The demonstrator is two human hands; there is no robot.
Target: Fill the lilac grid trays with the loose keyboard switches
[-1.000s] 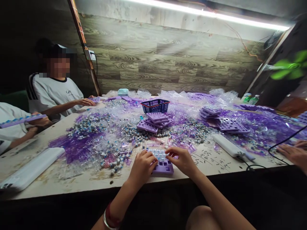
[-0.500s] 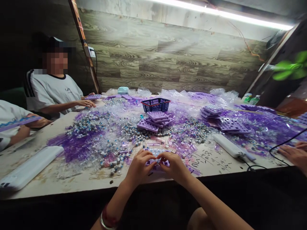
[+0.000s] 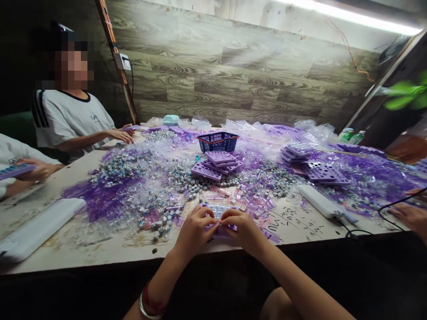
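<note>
My left hand [image 3: 195,231] and my right hand [image 3: 243,230] are curled close together at the near edge of the table [image 3: 100,249]. Both grip a small purple slotted tray [image 3: 218,222] that holds clear and blue key switches; my fingers cover most of it. My fingertips almost meet over the tray's middle. A bracelet sits on my left wrist. Loose switches [image 3: 156,222] and clear purple pieces [image 3: 100,200] lie just left of my hands.
A blue basket [image 3: 217,141] and stacked purple trays [image 3: 218,164] sit mid-table, more trays [image 3: 320,171] to the right. White bars lie at left [image 3: 36,229] and right [image 3: 320,202]. Two seated people work at the left [image 3: 73,120]; another person's hand [image 3: 412,215] rests at right.
My hands have drawn together over the purple tray and now cover most of it. The camera has tilted down slightly, so the table sits higher in view.
</note>
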